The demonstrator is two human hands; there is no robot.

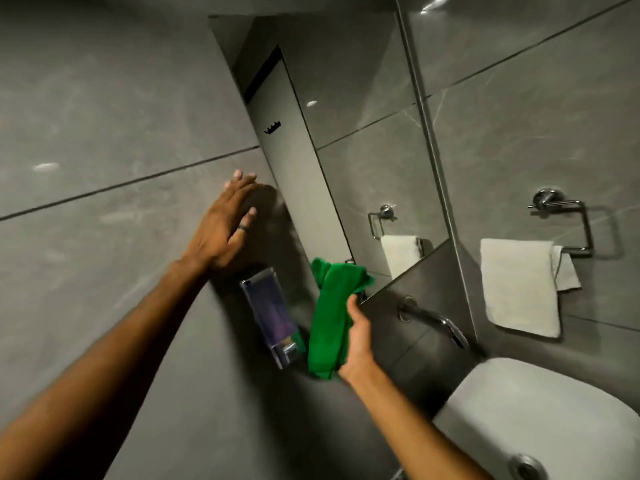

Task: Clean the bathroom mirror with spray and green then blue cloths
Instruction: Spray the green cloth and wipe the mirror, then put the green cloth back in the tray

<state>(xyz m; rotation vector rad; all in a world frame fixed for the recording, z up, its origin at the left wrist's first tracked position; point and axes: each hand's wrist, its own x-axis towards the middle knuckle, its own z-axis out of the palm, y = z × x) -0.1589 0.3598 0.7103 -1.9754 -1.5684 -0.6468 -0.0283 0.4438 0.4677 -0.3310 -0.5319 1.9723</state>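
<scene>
The bathroom mirror (349,109) fills the upper middle of the tilted head view and reflects grey tiles and a towel. My right hand (358,336) grips a bunched green cloth (329,317) just below the mirror's lower left corner. My left hand (225,226) is spread flat with fingers apart against the grey wall tile, beside the mirror's left edge, holding nothing. No spray bottle and no blue cloth are in view.
A wall-mounted soap dispenser (272,315) hangs under my left hand, left of the cloth. A chrome wall tap (433,320) juts over the white basin (540,420) at lower right. A white towel (519,285) hangs from a chrome ring (571,220) on the right wall.
</scene>
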